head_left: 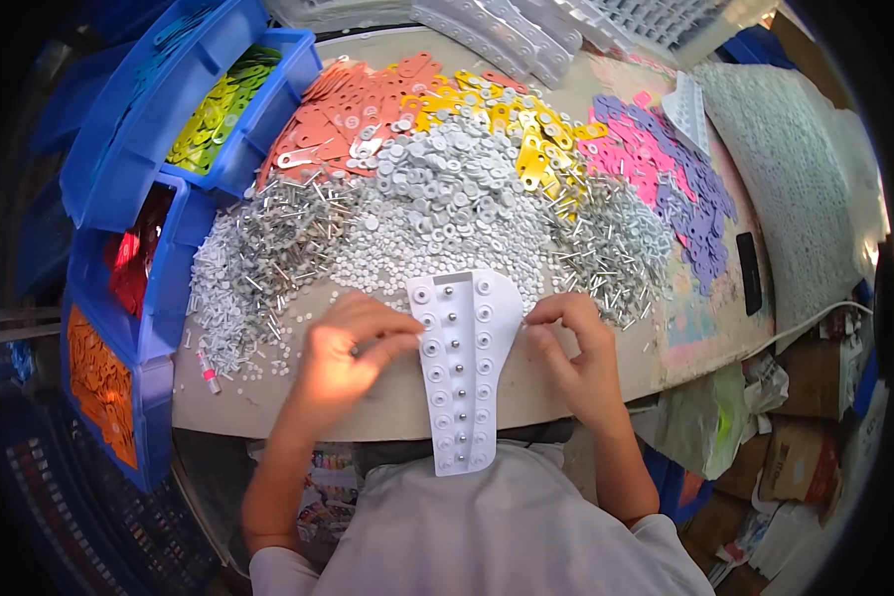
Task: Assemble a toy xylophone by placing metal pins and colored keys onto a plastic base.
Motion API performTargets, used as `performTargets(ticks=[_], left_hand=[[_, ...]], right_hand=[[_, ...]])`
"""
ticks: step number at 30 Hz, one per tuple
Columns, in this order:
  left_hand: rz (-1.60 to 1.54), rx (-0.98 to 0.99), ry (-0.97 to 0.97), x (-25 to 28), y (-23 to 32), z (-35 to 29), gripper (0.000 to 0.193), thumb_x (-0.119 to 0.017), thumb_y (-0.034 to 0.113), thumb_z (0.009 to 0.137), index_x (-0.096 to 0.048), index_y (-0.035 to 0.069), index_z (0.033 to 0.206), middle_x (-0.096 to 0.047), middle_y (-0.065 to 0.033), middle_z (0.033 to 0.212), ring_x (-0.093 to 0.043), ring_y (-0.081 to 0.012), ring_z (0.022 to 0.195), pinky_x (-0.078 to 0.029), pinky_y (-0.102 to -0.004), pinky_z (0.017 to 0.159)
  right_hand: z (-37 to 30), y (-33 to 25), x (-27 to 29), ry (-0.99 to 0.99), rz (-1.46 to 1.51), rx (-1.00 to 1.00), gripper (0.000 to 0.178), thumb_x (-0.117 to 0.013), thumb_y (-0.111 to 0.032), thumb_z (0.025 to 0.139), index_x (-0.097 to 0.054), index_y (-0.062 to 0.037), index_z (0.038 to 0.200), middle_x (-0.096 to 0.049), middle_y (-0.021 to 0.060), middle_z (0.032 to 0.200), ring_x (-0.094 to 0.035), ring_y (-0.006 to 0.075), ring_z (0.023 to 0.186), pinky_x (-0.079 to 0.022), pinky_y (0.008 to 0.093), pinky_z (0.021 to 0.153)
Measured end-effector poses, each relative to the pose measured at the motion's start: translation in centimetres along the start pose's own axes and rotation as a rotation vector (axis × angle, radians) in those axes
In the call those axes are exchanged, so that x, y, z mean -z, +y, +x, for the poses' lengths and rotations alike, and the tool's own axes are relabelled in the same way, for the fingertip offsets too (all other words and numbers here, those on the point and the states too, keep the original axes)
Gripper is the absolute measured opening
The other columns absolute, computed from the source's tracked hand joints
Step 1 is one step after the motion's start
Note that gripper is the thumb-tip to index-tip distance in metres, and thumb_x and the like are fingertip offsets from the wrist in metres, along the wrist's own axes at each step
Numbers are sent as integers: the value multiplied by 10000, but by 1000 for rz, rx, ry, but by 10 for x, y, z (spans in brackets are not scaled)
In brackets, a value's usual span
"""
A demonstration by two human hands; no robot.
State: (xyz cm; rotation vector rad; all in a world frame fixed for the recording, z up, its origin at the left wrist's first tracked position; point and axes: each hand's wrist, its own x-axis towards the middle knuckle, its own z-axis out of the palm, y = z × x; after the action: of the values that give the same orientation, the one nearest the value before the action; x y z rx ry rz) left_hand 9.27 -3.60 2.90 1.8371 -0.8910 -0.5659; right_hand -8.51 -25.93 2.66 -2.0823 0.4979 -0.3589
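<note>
In the middle, a white plastic tray (512,303) lies lengthwise, its narrow end reaching past the table's near edge over my lap. Round sockets line both its sides, and small metal balls or pin heads run down the central channel. My left hand (343,358) has thumb and forefinger pinched at the tray's left edge, by an upper socket. Opposite it, my right hand (578,348) is pinched at the right edge. Whatever sits between the fingertips of each hand is too small to tell. Beyond the tray lie heaped small white rings (392,253) and larger grey-white discs (447,174).
Metal pins (303,223) and more pins (606,238) flank the discs. Salmon (368,94), yellow (534,149), pink (626,154) and purple strips (705,219) lie behind. Blue bins (184,268) stand left. A phone (748,273) and bubble wrap (785,169) lie right.
</note>
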Motion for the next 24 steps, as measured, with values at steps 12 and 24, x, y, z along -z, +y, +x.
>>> performTargets(ticks=[12, 24], left_hand=[[80, -31, 230, -45, -20, -1, 87, -770, 10, 877, -764, 14, 964, -684, -72, 908, -636, -225, 876, -512, -335, 787], [639, -424, 309, -51, -25, 3, 177, -820, 89, 832, -773, 65, 1001, -639, -35, 872, -617, -234, 817, -500, -371, 703]], right_hand=[[21, 4, -42, -22, -162, 176, 101, -713, 4, 883, -685, -17, 978, -638, 94, 952, -569, 276, 914, -469, 382, 823], [12, 16, -56, 161, -349, 317, 148, -786, -38, 851, -714, -48, 979, -647, 75, 952, -582, 289, 914, -504, 399, 726]])
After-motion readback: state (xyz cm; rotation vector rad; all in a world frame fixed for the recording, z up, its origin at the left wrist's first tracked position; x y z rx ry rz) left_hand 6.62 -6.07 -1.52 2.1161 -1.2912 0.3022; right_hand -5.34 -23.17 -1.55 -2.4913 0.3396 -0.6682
